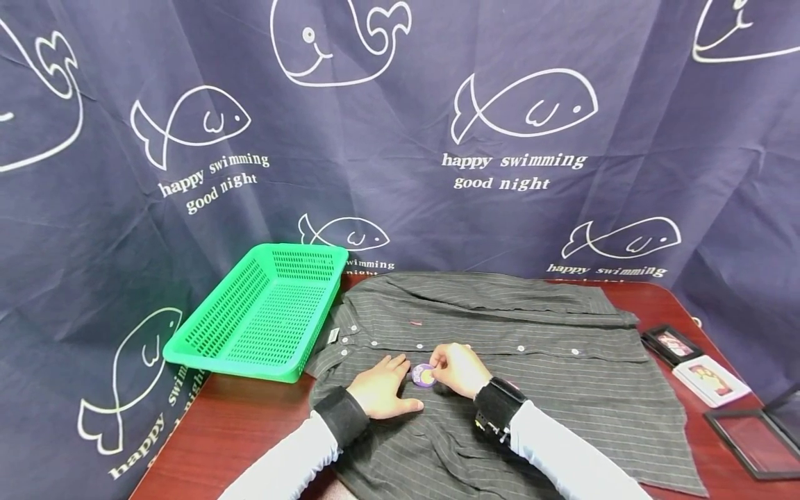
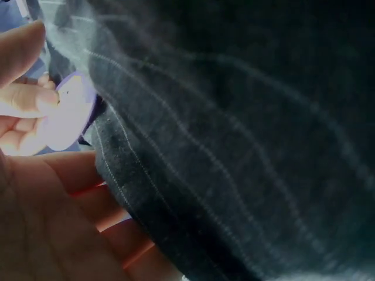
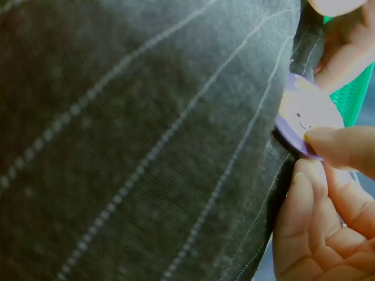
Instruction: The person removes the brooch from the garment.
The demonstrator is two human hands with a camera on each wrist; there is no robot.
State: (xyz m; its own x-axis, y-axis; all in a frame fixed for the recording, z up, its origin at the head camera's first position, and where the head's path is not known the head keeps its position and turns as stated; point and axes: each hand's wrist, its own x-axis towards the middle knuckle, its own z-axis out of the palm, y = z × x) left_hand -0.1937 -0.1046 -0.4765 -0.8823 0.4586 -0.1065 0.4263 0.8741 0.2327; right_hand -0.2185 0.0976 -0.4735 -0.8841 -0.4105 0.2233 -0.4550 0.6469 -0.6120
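A dark grey pinstriped shirt (image 1: 575, 406) lies spread out on the table. On its front sits a round purple badge (image 1: 423, 376) with a small smiling face, seen in the right wrist view. My right hand (image 1: 459, 371) pinches the edge of this badge (image 3: 310, 114) between thumb and fingers. To the badge's left, my left hand (image 1: 378, 390) rests on the cloth, fingers extended and thumb apart. The left wrist view shows that hand's palm (image 2: 53, 219) beside the shirt fabric. The back of the badge is hidden.
A green plastic basket (image 1: 294, 368) stands at the table's left. Along the right edge lie a black frame with a picture (image 1: 673, 343), a white framed picture (image 1: 711, 380) and an opened dark frame (image 1: 757, 444). A patterned curtain (image 1: 400, 160) hangs behind the red-brown table (image 1: 231, 417).
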